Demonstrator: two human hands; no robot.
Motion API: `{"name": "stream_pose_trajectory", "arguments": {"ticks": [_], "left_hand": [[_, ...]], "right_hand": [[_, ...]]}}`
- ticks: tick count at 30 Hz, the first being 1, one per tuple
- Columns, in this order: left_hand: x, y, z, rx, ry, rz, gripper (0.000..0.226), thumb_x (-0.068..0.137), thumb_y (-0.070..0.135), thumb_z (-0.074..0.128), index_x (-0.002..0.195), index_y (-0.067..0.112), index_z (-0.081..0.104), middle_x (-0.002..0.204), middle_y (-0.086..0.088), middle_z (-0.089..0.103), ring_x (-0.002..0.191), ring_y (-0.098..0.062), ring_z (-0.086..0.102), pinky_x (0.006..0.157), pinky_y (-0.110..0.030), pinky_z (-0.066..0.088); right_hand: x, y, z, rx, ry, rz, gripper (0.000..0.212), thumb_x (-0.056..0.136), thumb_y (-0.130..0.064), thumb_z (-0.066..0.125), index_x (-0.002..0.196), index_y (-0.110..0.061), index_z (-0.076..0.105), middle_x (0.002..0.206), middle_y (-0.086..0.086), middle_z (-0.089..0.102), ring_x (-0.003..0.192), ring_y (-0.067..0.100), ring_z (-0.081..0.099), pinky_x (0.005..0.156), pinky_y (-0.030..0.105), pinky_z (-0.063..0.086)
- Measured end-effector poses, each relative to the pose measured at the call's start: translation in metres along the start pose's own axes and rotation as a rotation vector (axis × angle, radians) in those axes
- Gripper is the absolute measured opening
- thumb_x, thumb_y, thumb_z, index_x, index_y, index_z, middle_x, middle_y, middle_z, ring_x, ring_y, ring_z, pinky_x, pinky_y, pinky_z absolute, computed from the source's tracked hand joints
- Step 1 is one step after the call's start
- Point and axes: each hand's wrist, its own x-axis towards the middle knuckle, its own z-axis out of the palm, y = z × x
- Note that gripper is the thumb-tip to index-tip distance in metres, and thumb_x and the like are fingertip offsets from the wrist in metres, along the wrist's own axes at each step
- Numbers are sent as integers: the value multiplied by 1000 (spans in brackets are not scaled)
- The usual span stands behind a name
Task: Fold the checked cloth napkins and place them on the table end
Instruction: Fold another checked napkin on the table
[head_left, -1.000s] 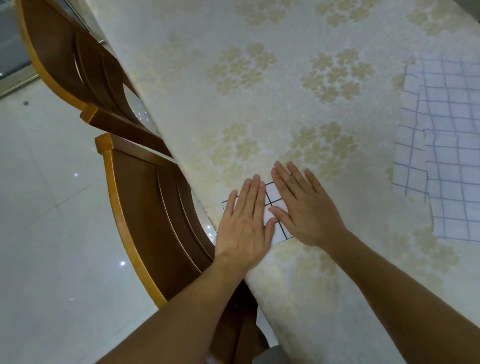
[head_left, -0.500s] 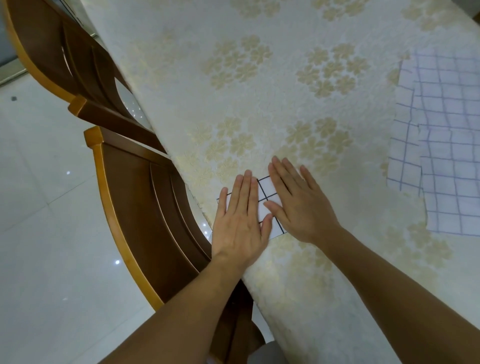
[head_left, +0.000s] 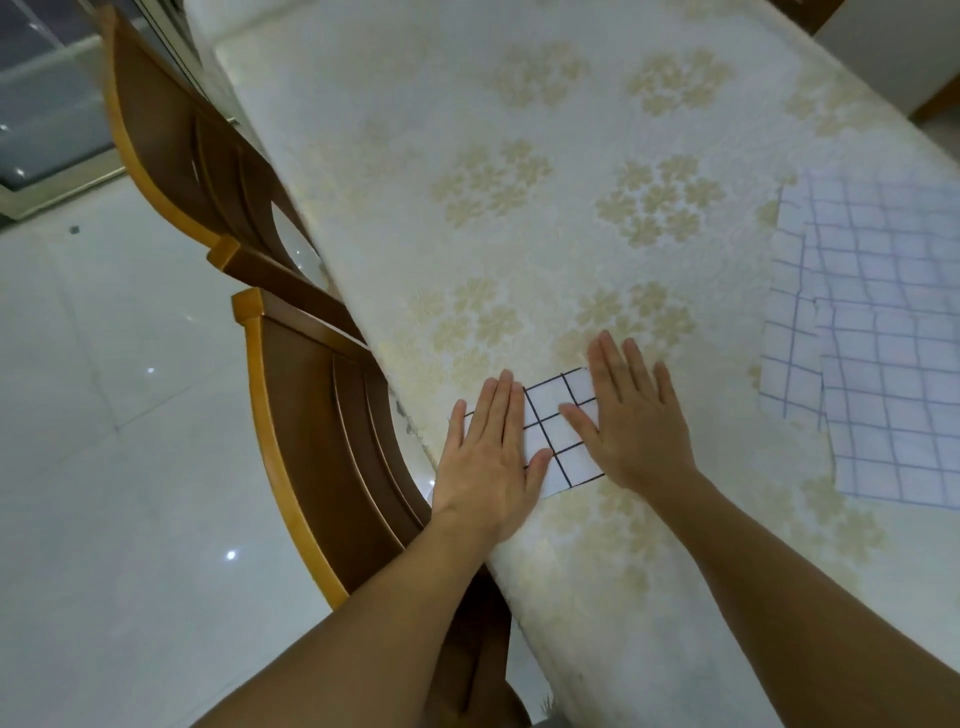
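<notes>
Two wooden chairs (head_left: 317, 415) tucked along bench's left edge. Left hand (head_left: 488, 457) flat, fingers straight, pressing left part of small folded checked napkin (head_left: 558, 431), which lies near bench edge on the floral tablecloth (head_left: 519, 208). Right hand (head_left: 636, 415) also flat, fingers spread, pressing napkin's right side. Well apart at far right, unfolded blue-checked napkins (head_left: 883, 353) lie overlapping on the bench.

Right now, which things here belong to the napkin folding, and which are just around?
Part of the job:
folded dark-checked napkin, pressed flat by left hand and right hand
blue-checked napkins
table

Just around:
near chair
far chair
</notes>
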Motion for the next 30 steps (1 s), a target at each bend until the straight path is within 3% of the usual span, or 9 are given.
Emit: {"name": "stream_pose_trajectory", "arguments": {"ticks": [2, 4, 6, 8, 11, 17, 24, 27, 30], "left_hand": [[-7, -3, -15, -133, 87, -90, 71, 104, 53, 19, 159, 15, -3, 166, -3, -12, 152, -18, -15, 125, -46, -3], [-18, -6, -26, -337, 235, -274, 65, 102, 47, 36, 156, 14, 20, 163, -3, 16, 151, -20, 12, 125, -41, 9], [-29, -6, -31, -490, 312, -467, 56, 100, 43, 47, 147, 15, 38, 151, -4, 38, 138, -21, 35, 116, -39, 31], [-35, -3, -32, -541, 312, -588, 48, 99, 41, 52, 140, 16, 47, 138, -3, 47, 125, -20, 45, 103, -37, 43], [-38, 1, -30, -688, 263, -724, 40, 97, 39, 56, 129, 15, 52, 125, -4, 51, 108, -19, 55, 85, -30, 48], [-33, 9, -22, -813, 197, -873, 24, 94, 38, 62, 106, 18, 54, 105, -1, 59, 90, -17, 59, 72, -30, 48], [-22, 19, -21, -819, 167, -973, 24, 94, 35, 64, 106, 15, 60, 106, -3, 59, 92, -19, 59, 72, -30, 46], [-18, 19, -22, -840, 152, -1003, 22, 95, 33, 63, 107, 15, 60, 106, -4, 59, 93, -19, 58, 73, -31, 47], [-16, 16, -23, -854, 127, -992, 19, 96, 32, 62, 106, 16, 60, 108, -3, 56, 91, -18, 56, 74, -31, 47]], "right_hand": [[-6, 4, -8, 55, -8, 82, 79, 100, -63, 16, 160, -11, 9, 167, 7, 7, 154, 28, 9, 123, 49, 14], [-15, 7, -15, 118, 51, 128, 68, 103, -50, 35, 154, -6, 30, 160, 16, 31, 147, 35, 31, 117, 51, 30], [-26, 6, -20, 160, 145, 144, 51, 99, -35, 55, 139, -4, 50, 135, 20, 56, 120, 39, 56, 93, 51, 50], [-31, 2, -23, 189, 196, 163, 37, 93, -26, 65, 123, -5, 61, 111, 18, 62, 94, 37, 62, 72, 45, 53], [-30, -4, -25, 272, 186, 205, 25, 92, -24, 68, 110, -7, 65, 101, 14, 61, 86, 33, 60, 65, 41, 54], [-19, -14, -29, 390, 28, 414, 38, 93, -43, 66, 111, -10, 59, 104, 7, 59, 95, 25, 58, 76, 38, 52], [-8, -20, -36, 447, -117, 559, 38, 92, -45, 66, 109, -10, 59, 103, 6, 63, 99, 26, 61, 85, 40, 52], [-4, -21, -39, 534, -172, 598, 26, 94, -37, 67, 90, -12, 59, 88, 2, 62, 86, 23, 60, 80, 36, 50], [0, -20, -41, 572, -183, 574, 36, 93, -30, 68, 64, -12, 55, 63, 1, 58, 65, 20, 59, 68, 30, 46]]}}
